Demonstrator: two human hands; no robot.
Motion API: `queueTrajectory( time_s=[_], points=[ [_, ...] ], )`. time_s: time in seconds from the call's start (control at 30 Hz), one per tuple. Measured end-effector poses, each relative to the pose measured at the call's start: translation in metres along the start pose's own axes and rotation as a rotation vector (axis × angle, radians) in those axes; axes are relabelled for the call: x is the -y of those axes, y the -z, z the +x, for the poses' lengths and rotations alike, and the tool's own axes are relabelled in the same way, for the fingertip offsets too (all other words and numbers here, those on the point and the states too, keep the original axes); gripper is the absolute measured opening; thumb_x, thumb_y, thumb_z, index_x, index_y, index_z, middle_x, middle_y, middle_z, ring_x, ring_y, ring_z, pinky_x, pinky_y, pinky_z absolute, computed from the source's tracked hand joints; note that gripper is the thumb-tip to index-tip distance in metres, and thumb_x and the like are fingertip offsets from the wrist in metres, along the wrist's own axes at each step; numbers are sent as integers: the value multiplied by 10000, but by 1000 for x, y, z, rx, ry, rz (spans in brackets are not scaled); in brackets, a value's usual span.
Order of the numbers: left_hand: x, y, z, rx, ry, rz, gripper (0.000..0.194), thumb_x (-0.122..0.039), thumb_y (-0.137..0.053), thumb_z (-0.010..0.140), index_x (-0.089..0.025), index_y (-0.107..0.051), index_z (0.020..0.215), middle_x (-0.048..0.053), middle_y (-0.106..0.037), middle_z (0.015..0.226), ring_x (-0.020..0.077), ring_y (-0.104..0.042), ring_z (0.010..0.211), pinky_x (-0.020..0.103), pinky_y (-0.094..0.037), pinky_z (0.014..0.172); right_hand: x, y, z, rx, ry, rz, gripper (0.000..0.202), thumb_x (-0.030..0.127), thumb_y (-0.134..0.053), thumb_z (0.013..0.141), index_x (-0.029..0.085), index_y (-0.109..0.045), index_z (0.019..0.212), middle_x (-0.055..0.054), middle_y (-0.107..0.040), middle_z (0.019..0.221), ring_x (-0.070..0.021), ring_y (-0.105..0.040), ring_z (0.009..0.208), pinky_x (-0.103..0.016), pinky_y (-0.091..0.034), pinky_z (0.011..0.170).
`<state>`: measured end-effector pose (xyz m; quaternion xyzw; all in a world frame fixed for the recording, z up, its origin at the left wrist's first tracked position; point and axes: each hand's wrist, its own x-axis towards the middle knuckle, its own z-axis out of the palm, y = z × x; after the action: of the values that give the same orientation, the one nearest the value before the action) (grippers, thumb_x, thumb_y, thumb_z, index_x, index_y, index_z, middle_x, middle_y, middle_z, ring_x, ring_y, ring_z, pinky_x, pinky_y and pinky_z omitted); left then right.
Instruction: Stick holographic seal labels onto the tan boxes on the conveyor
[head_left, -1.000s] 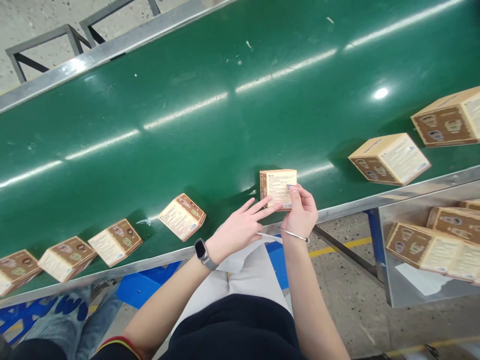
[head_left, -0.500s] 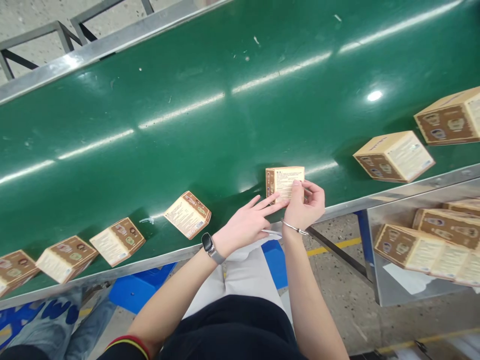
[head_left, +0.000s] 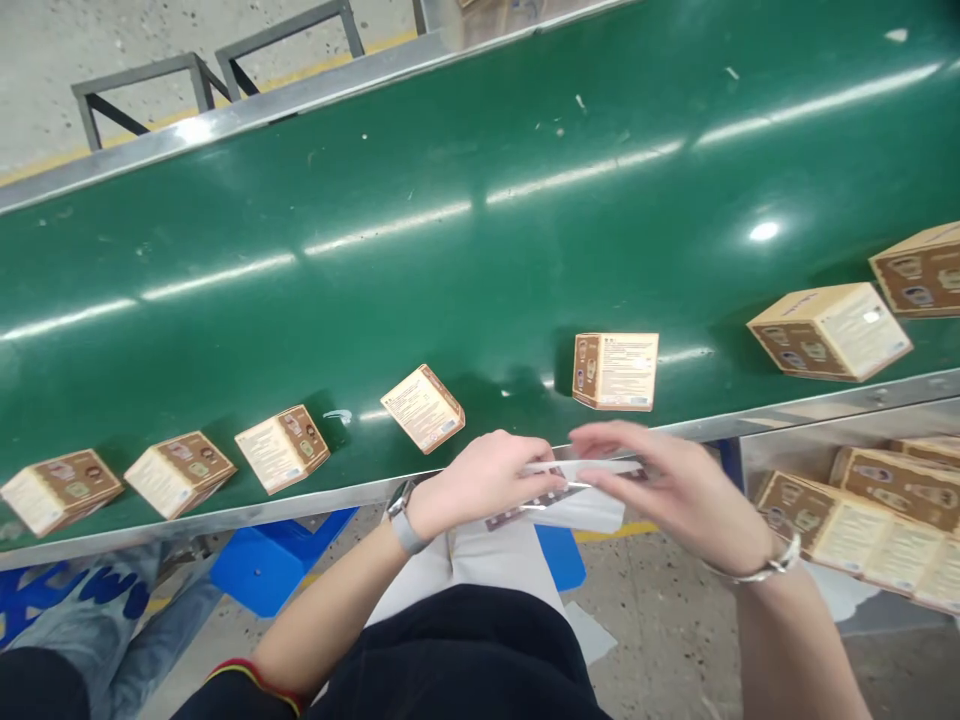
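Observation:
My left hand (head_left: pixel 499 470) is closed on thin, glossy sheets (head_left: pixel 585 510), partly white and partly dark-patterned, held level over my lap at the belt's near edge. My right hand (head_left: pixel 675 490), somewhat blurred, is at the right end of these sheets. Its thumb and fingers are apart; whether they touch the sheets I cannot tell. Just beyond my hands a small brown-and-cream carton (head_left: pixel 626 372) stands on the green belt, its printed text side showing. Left of it lies another such carton (head_left: pixel 424 408), turned at an angle.
More cartons (head_left: pixel 281 448) stand along the near side of the green belt (head_left: pixel 450 280), to the left and right (head_left: pixel 832 330). At the lower right, a metal side table (head_left: pixel 757 445) carries several cartons. A blue stool (head_left: pixel 262 565) and another person's legs (head_left: pixel 142 640) are at lower left.
Both hands have come away from the carton in front of me and back to the belt's near edge. The sheets now show in my left hand. The whole view has shifted.

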<state>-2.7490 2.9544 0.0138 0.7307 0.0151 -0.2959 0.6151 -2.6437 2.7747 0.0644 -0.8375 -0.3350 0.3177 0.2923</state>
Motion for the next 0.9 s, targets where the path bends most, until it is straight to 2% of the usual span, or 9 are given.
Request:
queueTrajectory(
  time_s=[0.03, 0.1, 0.2, 0.3, 0.4, 0.57, 0.67, 0.77, 0.9],
  points=[
    [2, 4, -6, 8, 6, -55, 231, -397, -596, 911, -183, -665, 861, -15, -662, 712, 130, -602, 649, 226, -360, 582, 4, -2, 0, 128, 17, 6, 218, 440, -602, 896, 250, -706, 912, -29, -756, 838, -183, -711, 695, -274, -559, 578],
    [6, 10, -16, 21, 30, -130, 222, -397, -674, 845, -186, -661, 913, -15, -680, 788, 134, -614, 707, 216, -372, 599, 8, -9, 4, 256, 9, 5, 238, 422, -562, 925, 250, -717, 870, -13, -759, 806, -170, -703, 657, -258, -538, 549],
    [11, 14, -29, -20, 112, -142, 199, -348, -741, 770, -176, -655, 823, -28, -654, 731, 128, -583, 678, 213, -356, 588, 9, -18, 10, 308, -10, -11, 259, 414, -541, 937, 244, -706, 830, -1, -750, 771, -163, -683, 626, -255, -522, 550],
    [13, 16, -40, -62, 166, -128, 220, -302, -668, 823, -163, -627, 657, -40, -575, 605, 97, -486, 584, 217, -300, 552, 10, -24, 11, 343, 14, -15, 271, 403, -523, 949, 239, -682, 803, 2, -732, 732, -157, -658, 589, -258, -506, 536],
    [18, 17, -47, -40, 129, -155, 278, -303, -601, 865, -159, -625, 629, -45, -503, 566, 83, -408, 555, 221, -259, 531, 11, -30, 9, 366, 79, -49, 269, 358, -489, 978, 235, -665, 816, 3, -721, 732, -152, -654, 597, -260, -508, 547],
    [26, 14, -51, -30, 73, -152, 325, -263, -524, 887, -155, -532, 580, -50, -375, 539, 81, -307, 525, 241, -210, 512, 12, -40, 10, 278, 317, -264, 215, 309, -472, 999, 213, -651, 928, -41, -735, 868, -185, -683, 738, -322, -534, 659],
    [28, 14, -52, -35, 65, -151, 333, -258, -502, 890, -160, -476, 573, -50, -359, 537, 84, -300, 525, 248, -205, 519, 18, -44, 12, 219, 437, -359, 170, 270, -488, 993, 196, -641, 1007, -72, -730, 977, -207, -684, 849, -353, -543, 730],
    [30, 14, -53, -53, 88, -165, 359, -275, -504, 886, -161, -421, 555, -52, -356, 518, 80, -300, 514, 252, -201, 518, 27, -49, 14, 178, 543, -466, 144, 188, -507, 976, 180, -648, 946, -69, -726, 936, -205, -677, 849, -350, -535, 731],
    [37, 13, -53, -104, 130, -239, 388, -318, -508, 883, -157, -423, 540, -52, -359, 505, 74, -298, 504, 244, -205, 503, 30, -56, 14, 18, 691, -598, 121, 91, -570, 923, 167, -664, 933, -77, -739, 916, -228, -684, 901, -359, -527, 758]
  ],
)
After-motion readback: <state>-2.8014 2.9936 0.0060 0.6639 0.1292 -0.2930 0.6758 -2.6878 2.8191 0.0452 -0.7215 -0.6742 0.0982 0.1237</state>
